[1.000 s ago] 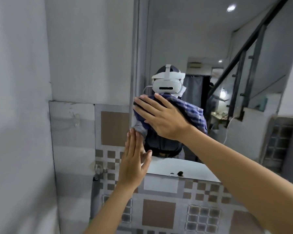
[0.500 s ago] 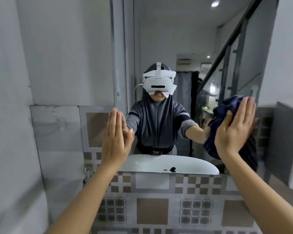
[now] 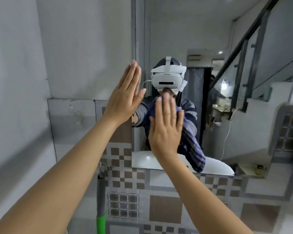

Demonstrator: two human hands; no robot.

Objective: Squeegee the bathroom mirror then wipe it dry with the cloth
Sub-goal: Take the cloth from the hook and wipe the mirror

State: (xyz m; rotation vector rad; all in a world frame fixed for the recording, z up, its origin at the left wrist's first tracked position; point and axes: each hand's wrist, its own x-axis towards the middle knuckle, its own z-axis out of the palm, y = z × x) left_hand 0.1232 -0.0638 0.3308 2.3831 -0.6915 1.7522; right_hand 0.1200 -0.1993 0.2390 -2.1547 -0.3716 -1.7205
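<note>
The wall mirror (image 3: 227,39) fills the upper right and reflects a person with a headset. My right hand (image 3: 166,127) lies flat, fingers up, pressing a blue plaid cloth (image 3: 193,149) against the glass in the lower left part of the mirror. The cloth hangs down past the mirror's bottom edge. My left hand (image 3: 125,97) is flat with fingers together, braced at the mirror's left edge and holding nothing. No squeegee is identifiable.
Below the mirror runs a wall of brown and grey checker tiles (image 3: 166,210). A grey pole with a green lower section (image 3: 101,200) stands against the tiles at lower left. A plain grey wall (image 3: 15,81) closes the left side.
My right hand has swept the cloth from the mirror's right side back to the left, near my left hand. My left hand has stayed at the mirror's left edge, now higher in view.
</note>
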